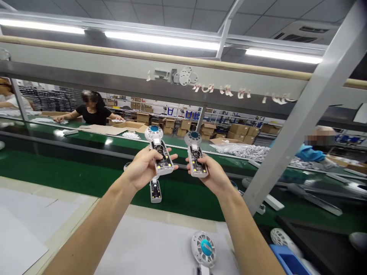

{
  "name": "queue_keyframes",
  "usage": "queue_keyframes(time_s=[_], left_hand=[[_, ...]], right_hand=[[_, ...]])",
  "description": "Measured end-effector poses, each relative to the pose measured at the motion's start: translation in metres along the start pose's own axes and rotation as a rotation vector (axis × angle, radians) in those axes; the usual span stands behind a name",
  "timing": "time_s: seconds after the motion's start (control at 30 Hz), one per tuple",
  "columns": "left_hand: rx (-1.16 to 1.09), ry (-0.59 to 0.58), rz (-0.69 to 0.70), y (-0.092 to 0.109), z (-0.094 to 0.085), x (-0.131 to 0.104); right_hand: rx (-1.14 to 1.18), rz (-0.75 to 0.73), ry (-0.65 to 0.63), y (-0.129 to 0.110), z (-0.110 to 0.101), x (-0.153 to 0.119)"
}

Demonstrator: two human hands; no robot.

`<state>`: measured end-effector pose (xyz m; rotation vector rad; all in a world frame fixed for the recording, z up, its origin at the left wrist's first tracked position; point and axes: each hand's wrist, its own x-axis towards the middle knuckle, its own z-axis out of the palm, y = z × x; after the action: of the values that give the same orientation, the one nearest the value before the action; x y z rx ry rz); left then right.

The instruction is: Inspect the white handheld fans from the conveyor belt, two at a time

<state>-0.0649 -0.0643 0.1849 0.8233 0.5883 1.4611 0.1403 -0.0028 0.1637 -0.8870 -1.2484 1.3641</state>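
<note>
1. The blue bin at the near right is cut off by the frame edge; its content cannot be seen.
2. The left hand is closed around an open handheld fan body, its circuit board showing, held above the green conveyor belt.
3. The right hand grips a second fan body just beside the first.
4. A third fan body lies on the belt, partly hidden under the left hand.
5. A fan head on the near white table is cut off below.
</note>
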Motion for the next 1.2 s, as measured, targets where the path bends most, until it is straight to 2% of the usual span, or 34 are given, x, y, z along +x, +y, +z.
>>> queue_keyframes(time_s=[0.13, 0.33, 0.47, 0.7, 0.93, 1.2], left_hand=[[0.208, -0.016, 0.054, -0.001, 0.010, -0.008], [0.339, -0.228, 0.112, -0.004, 0.007, -0.011], [0.355, -0.282, 0.120, -0.002, 0.008, -0.014], [0.338, -0.277, 0.130, 0.003, 0.015, -0.022], [0.336, -0.350, 0.141, 0.001, 0.012, -0.021], [0.304, -0.328, 0.134, 0.001, 0.013, -0.020]], right_hand=[[-0.003, -0.138, -0.040, -0.010, 0.008, -0.018], [-0.027, -0.313, -0.140, -0.017, 0.008, -0.026], [-0.057, -0.322, -0.159, -0.022, 0.007, -0.033], [-0.093, -0.359, -0.173, -0.023, 0.010, -0.041], [-0.130, -0.354, -0.186, -0.021, 0.012, -0.043], [-0.068, -0.325, -0.241, -0.015, 0.018, -0.045]])
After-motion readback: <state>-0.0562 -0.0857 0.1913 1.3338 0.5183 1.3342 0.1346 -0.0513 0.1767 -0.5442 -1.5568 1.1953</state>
